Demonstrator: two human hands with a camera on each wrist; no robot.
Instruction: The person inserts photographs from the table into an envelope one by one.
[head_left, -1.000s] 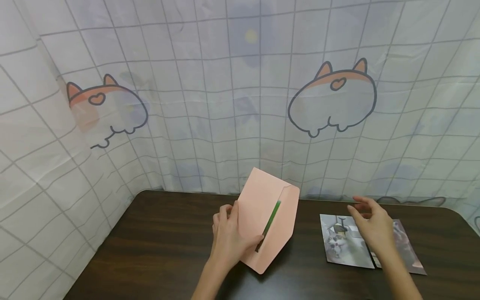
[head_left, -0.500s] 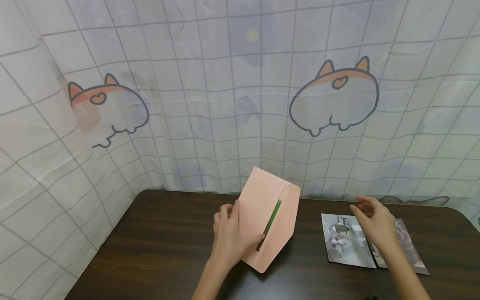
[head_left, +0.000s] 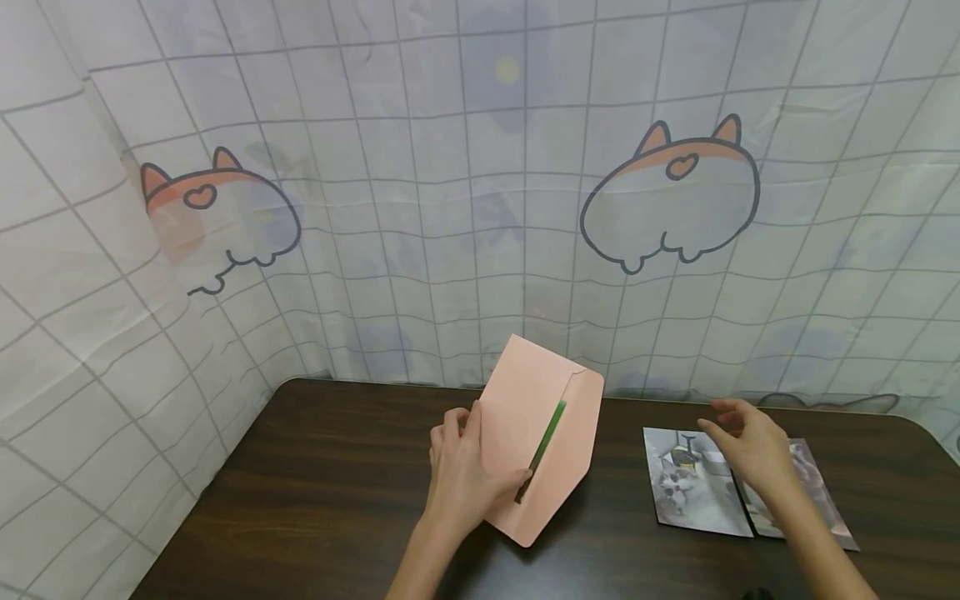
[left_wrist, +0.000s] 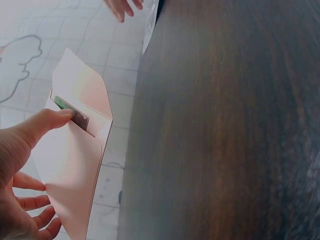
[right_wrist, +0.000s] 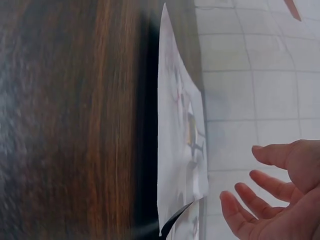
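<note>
Hands: well apart; left hand (head_left: pixel 461 479) pinches the envelope, right hand (head_left: pixel 753 446) hangs beside the prints with fingers loosely bent, holding nothing.
Pink envelope (head_left: pixel 513 400): tilted over the table (head_left: pixel 315 483); contact at its lower corner cannot be told.
Green-and-dark slip (head_left: pixel 550 427): in the envelope's mouth, under the left thumb.
Two prints: grey print (head_left: pixel 690 487) and pinkish print (head_left: pixel 819 483), side by side on the table, right of the envelope.
Envelope handling (judgement): steady the body from behind, thumb flat and light, so the slip neither creases nor snags on the mouth's edge; leave the flap unbent.
Left wrist view only: flap standing away from the front panel, slip between them.
Right wrist view only: dark band along a print's edge; whether lifted, unclear.
Head view only: both prints' layout.
</note>
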